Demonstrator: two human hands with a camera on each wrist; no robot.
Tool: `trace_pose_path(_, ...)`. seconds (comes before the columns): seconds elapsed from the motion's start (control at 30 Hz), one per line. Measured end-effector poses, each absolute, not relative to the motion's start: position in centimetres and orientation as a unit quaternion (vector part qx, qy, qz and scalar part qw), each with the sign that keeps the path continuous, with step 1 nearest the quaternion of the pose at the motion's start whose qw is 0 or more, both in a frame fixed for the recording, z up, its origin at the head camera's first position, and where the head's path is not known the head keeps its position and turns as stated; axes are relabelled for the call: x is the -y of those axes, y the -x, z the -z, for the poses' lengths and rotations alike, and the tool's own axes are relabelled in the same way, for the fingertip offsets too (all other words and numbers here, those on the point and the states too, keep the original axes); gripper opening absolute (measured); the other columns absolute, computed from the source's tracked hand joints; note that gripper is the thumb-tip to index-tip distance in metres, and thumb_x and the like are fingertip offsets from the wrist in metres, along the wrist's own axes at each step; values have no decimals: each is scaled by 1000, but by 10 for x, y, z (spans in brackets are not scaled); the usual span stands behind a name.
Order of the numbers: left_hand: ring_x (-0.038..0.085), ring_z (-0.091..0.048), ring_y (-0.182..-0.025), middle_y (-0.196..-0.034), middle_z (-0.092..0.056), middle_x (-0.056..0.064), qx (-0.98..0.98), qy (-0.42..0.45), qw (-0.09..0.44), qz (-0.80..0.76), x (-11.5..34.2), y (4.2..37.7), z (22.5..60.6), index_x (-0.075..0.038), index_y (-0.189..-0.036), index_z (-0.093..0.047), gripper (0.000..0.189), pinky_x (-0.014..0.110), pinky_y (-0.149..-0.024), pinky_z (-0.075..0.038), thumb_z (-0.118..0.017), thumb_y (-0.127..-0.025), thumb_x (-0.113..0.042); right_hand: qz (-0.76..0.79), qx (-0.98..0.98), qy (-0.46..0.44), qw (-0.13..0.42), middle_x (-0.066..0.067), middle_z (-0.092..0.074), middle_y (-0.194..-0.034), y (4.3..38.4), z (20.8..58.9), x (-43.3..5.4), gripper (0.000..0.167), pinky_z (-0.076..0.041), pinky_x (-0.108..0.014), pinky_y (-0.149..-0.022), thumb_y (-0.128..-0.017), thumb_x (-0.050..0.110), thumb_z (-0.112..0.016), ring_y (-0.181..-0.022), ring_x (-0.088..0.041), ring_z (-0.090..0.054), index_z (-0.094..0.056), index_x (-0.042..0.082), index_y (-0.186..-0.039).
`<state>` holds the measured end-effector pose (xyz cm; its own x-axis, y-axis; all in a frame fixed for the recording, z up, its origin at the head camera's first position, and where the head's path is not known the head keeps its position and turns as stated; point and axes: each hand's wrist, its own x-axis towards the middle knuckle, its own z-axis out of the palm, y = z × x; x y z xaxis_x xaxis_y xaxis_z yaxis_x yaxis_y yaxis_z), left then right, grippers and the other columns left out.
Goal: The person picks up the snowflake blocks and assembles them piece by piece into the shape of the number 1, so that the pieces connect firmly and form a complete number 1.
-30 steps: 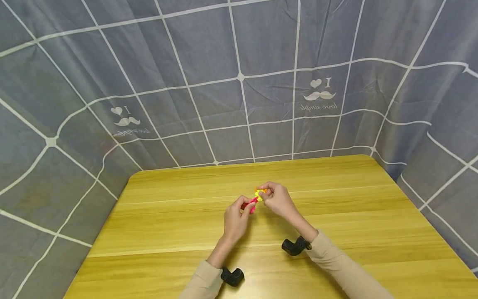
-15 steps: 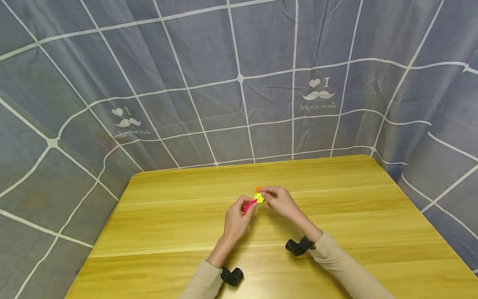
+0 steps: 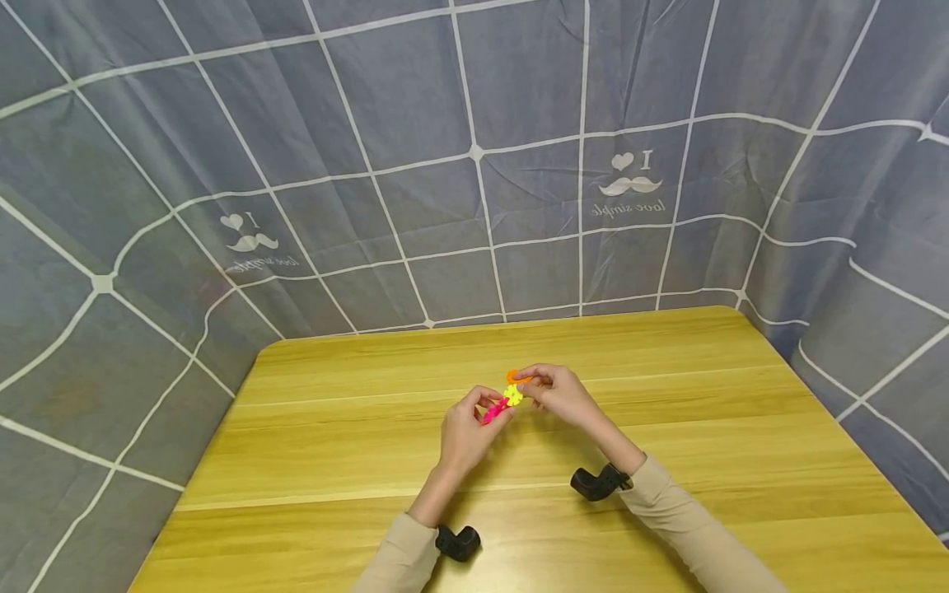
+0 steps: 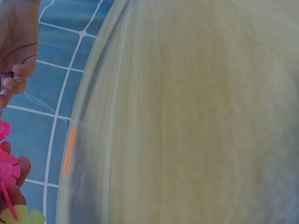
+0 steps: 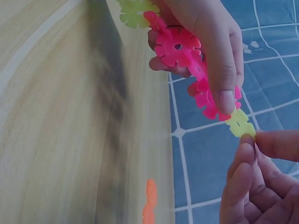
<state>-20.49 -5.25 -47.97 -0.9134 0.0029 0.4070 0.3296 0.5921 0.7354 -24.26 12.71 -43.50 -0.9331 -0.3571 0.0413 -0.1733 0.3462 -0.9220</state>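
Observation:
A chain of pink notched snowflake discs (image 5: 177, 46) is held between the thumb and fingers of my left hand (image 3: 465, 430). One yellow snowflake disc (image 5: 239, 123) meets the far end of the chain; whether its slot is fully seated cannot be told. My right hand (image 3: 565, 397) pinches this yellow disc by its edge between thumb and index finger. At the chain's other end hangs a second yellow disc (image 5: 138, 13), also visible at the lower corner of the left wrist view. Both hands are above the table, close together.
Orange snowflake discs (image 5: 149, 200) lie on the wooden table (image 3: 334, 461) just beyond the hands, near its far side. A grey curtain (image 3: 415, 206) with white grid lines surrounds the table's back and sides.
My right hand has shifted slightly right, exposing more of the orange discs behind it. In my left hand the pink chain has turned, so more of its flat side shows. Both hands keep their hold.

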Motion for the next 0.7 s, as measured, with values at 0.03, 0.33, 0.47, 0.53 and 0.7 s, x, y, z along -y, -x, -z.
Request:
trace_pose_path(0.03, 0, -46, -54, -77, -67, 2, 874, 94, 186, 440, 53, 205, 480, -15, -93, -67, 24, 16, -49, -38, -79, -78, -30, 547, -817, 163, 87, -9, -64, -77, 243, 435, -127, 27, -47, -27, -54, -93, 9, -57, -61, -22, -56, -64, -2, -117)
trace_pose_path(0.33, 1, -43, -51, -75, -66, 1, 869, 77, 188, 452, 58, 204, 479, -16, -92, -68, 21, 16, -46, -35, -76, -80, -32, 531, -831, 146, 85, -24, -65, -92, 257, 442, -134, 30, -51, -35, -56, -97, 14, -55, -66, -34, -60, -60, -2, -122)
trace_pose_path(0.47, 2, -42, -51, -75, -65, 0, 865, 71, 194, 458, 60, 204, 479, -18, -93, -67, 20, 16, -46, -34, -74, -83, -33, 497, -855, 133, 62, -24, -65, -95, 266, 447, -141, 30, -53, -39, -58, -96, 13, -56, -71, -38, -63, -60, -1, -122)
trace_pose_path(0.53, 3, -42, -51, -75, -64, 0, 863, 70, 195, 462, 61, 203, 479, -18, -94, -67, 20, 16, -45, -33, -74, -83, -34, 480, -866, 126, 53, -22, -66, -97, 270, 451, -144, 30, -53, -35, -58, -94, 11, -58, -72, -35, -64, -60, -2, -122)
trace_pose_path(0.7, 2, -42, -52, -76, -65, 1, 859, 71, 195, 468, 63, 202, 478, -17, -95, -67, 22, 16, -46, -34, -71, -86, -36, 432, -893, 121, 34, -17, -67, -101, 283, 461, -150, 32, -46, -25, -61, -88, 8, -64, -72, -21, -61, -63, 1, -118)
